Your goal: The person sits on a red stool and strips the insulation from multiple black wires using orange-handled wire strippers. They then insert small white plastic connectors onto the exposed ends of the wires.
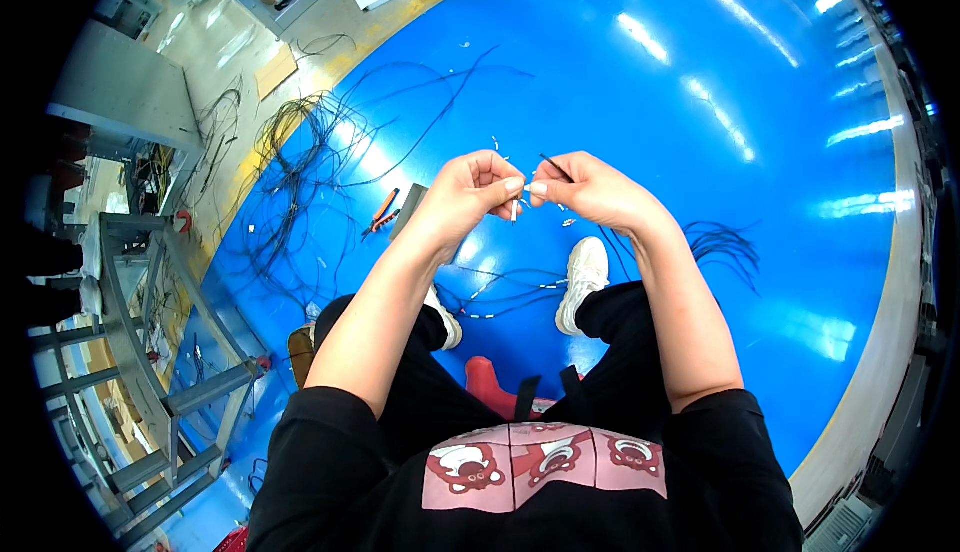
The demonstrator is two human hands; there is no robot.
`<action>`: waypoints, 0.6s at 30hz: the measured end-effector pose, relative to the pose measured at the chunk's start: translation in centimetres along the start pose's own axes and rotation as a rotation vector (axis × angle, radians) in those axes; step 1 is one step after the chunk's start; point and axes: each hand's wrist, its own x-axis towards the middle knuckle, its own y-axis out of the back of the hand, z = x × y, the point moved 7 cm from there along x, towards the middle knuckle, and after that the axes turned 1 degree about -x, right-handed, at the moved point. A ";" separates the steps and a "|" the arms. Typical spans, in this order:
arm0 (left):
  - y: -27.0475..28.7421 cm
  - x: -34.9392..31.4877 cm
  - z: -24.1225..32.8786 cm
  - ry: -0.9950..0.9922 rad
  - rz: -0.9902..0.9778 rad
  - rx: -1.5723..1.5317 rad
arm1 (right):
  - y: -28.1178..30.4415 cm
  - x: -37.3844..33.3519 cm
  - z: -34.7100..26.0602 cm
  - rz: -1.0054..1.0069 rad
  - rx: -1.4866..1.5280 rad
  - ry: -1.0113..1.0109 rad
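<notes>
Over the blue floor, my left hand (478,192) and my right hand (595,194) meet with their fingertips nearly touching. Thumb and fingers of the left pinch a small white tube-like piece (514,210), which pokes out below them. A thin black cable (552,166) passes through the closed fingers of the right hand, its dark end sticking up above them. Whether the cable runs into the white piece is hidden by the fingertips. Further black cables with short white sleeves (480,292) lie on the floor between my shoes.
A large tangle of black cables (290,152) spreads over the floor at the left. Beside my left forearm lie orange-handled hand tools (382,214) and a grey flat object (409,208). More cables (725,247) lie right. A metal frame (205,392) stands at lower left.
</notes>
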 end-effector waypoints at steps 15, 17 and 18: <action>0.7 -0.5 -0.1 0.001 0.019 0.019 | -0.9 0.0 -0.2 -0.016 0.043 0.001; 0.7 -0.2 0.2 -0.017 0.026 0.034 | -0.5 0.0 -0.8 0.029 0.073 0.007; 0.6 -0.1 0.5 -0.023 0.032 0.058 | -0.4 0.0 -0.8 0.036 0.074 0.007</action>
